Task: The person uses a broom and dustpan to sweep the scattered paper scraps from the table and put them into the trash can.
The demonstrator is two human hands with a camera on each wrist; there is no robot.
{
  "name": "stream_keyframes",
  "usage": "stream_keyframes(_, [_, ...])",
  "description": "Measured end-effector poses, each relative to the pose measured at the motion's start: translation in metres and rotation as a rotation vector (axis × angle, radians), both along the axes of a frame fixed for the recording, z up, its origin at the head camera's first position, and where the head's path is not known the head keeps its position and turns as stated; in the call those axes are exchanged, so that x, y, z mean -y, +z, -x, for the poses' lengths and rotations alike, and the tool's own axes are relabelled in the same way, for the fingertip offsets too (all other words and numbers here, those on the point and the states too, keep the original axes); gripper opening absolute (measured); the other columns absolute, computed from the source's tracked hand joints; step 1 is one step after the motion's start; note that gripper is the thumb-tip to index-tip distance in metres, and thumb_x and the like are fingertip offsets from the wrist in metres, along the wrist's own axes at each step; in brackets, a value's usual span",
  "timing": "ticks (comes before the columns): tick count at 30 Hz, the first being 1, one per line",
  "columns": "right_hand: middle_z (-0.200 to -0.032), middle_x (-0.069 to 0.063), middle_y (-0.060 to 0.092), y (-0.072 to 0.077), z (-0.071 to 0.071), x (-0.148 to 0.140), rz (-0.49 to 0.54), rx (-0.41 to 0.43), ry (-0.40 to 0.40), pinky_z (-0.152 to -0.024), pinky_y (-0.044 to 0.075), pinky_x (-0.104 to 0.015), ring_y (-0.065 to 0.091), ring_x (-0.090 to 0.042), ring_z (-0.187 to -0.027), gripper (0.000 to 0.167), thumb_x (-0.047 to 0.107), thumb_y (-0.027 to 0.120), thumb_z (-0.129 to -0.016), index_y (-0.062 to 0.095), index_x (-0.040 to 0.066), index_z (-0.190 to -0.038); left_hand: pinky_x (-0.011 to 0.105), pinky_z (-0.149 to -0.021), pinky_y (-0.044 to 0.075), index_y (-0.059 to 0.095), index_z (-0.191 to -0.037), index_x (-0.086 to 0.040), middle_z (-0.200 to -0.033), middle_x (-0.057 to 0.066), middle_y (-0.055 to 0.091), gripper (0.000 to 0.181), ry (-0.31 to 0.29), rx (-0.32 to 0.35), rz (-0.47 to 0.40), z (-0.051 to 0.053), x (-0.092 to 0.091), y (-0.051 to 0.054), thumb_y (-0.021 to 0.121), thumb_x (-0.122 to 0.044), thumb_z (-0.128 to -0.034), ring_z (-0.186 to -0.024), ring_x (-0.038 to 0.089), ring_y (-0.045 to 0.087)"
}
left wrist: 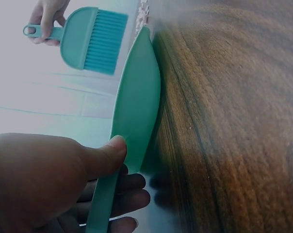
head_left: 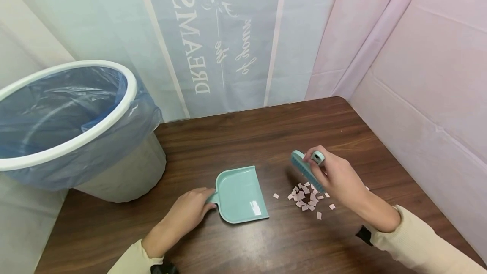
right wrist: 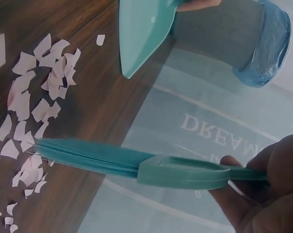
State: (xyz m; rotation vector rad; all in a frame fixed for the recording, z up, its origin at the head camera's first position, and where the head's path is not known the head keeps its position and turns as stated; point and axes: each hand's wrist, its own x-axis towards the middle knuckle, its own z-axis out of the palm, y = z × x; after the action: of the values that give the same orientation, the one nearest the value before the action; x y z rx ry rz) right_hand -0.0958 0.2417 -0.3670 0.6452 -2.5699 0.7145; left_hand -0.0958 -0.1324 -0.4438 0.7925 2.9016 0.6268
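Observation:
On the wooden table lies a mint-green dustpan [head_left: 240, 195], its wide edge facing right. My left hand [head_left: 189, 210] grips its handle, with the thumb on top in the left wrist view. To the right, my right hand [head_left: 338, 176] holds a small teal hand brush [left wrist: 93, 41] by its handle. The bristles [right wrist: 88, 154] reach the scattered paper scraps [head_left: 304, 198] in the right wrist view; whether they touch the table I cannot tell. One loose scrap sits between the pile and the dustpan.
A pale waste bin [head_left: 125, 168] lined with a blue bag [head_left: 140, 109] stands on the left of the table. A printed curtain [head_left: 228, 45] hangs along the back edge, and a pale pink sheet [head_left: 426, 79] borders the right side.

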Motion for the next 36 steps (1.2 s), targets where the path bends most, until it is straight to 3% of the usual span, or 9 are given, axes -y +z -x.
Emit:
stream_keyframes(7, [-0.087,-0.011,0.069,-0.001,-0.015,0.001,-0.030,0.005,-0.099,-0.054,0.056,-0.038,0.065,-0.019,-0.070,0.023,-0.008,0.065,-0.090,0.055,0.009,-0.102,0.041,-0.082,0.059,0.070,-0.115,-0.002,-0.106,0.008,0.073,0.029,-0.010,-0.027,-0.011,-0.001,0.001,-0.001,0.078,-0.012,-0.0891,-0.100,0.025,0.071])
stream_keyframes(18, [-0.078,0.002,0.059,-0.021,-0.031,0.014,-0.053,-0.020,-0.146,-0.052,0.047,-0.026,0.052,-0.007,-0.066,0.025,-0.009,0.068,-0.084,0.056,0.010,-0.096,0.042,-0.084,0.059,0.071,-0.114,0.000,-0.108,0.011,0.073,0.030,-0.003,-0.036,-0.024,-0.002,0.002,0.000,0.079,-0.010,-0.0876,-0.102,0.026,0.071])
stream_keyframes(27, [-0.079,0.000,0.058,-0.030,-0.029,0.030,0.002,-0.068,-0.129,-0.051,0.047,-0.026,0.054,-0.009,-0.067,0.026,-0.009,0.069,-0.084,0.056,0.009,-0.097,0.042,-0.086,0.059,0.071,-0.113,-0.001,-0.108,0.010,0.074,0.029,0.007,-0.026,-0.025,-0.004,0.002,0.002,0.079,-0.010,-0.0874,-0.104,0.026,0.071])
stream_keyframes(36, [-0.073,0.002,0.051,-0.029,-0.021,0.045,0.055,-0.044,-0.159,-0.052,0.041,-0.026,0.046,-0.009,-0.063,0.024,-0.010,0.067,-0.085,0.056,0.008,-0.097,0.042,-0.086,0.058,0.071,-0.112,-0.003,-0.108,0.009,0.074,0.027,0.017,-0.008,-0.025,-0.005,0.002,0.002,0.079,-0.011,-0.0874,-0.105,0.026,0.071])
